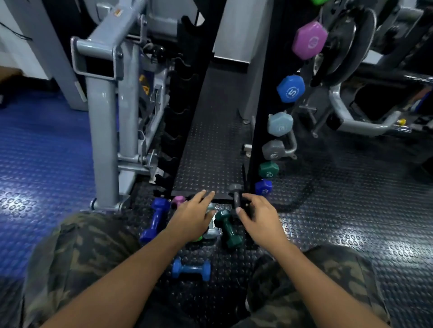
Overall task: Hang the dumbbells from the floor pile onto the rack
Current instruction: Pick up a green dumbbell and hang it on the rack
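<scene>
- Here, right hand (259, 216) curls round a grey hex-ended dumbbell (236, 195); long axis points away toward the black rack (259, 131).
- Left hand (191, 216) spread, fingers straight, over the glossy floor pile.
- Studded rubber floor (351, 222).

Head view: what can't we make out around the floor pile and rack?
- Light grey dumbbell: mostly under the left hand.
- Green item: only a sliver past the left wrist.
- Dark grey dumbbell: right hand covers its lower end; grip unclear.
- Pink dumbbell: partly hidden by the left hand.
- Top green dumbbell on the rack: cut off by the top edge.
</scene>
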